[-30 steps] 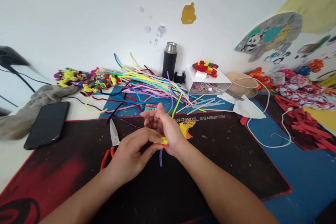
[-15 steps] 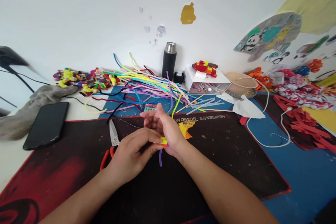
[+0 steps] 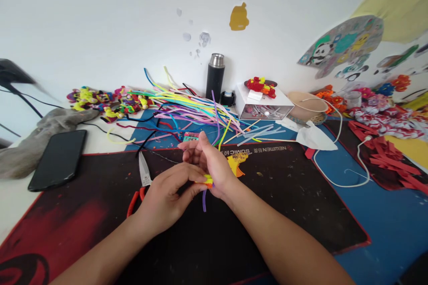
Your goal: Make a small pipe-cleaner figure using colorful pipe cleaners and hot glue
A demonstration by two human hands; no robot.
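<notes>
In my left hand (image 3: 174, 187) a small yellow and orange pipe-cleaner piece (image 3: 208, 180) is pinched between thumb and fingers. A purple pipe cleaner (image 3: 204, 201) hangs down from under it. My right hand (image 3: 211, 162) is tilted up beside the piece, its palm edge against it. The right fingers are loosely curved and apart, with nothing visible in them. Behind the right wrist lies a flat yellow and orange shape (image 3: 236, 164). Red-handled scissors (image 3: 145, 171) lie left of my hands, blades pointing away; my left wrist partly covers the handles.
Loose colourful pipe cleaners (image 3: 197, 107) spread behind the black mat (image 3: 287, 213). Back there stand a black flask (image 3: 215, 78) and a white box (image 3: 264, 104). A phone (image 3: 57, 159) lies left. A white cable (image 3: 337, 185) and red strips (image 3: 391, 158) lie right.
Both hands and the piece between them look almost the same. The whole view has shifted very slightly.
</notes>
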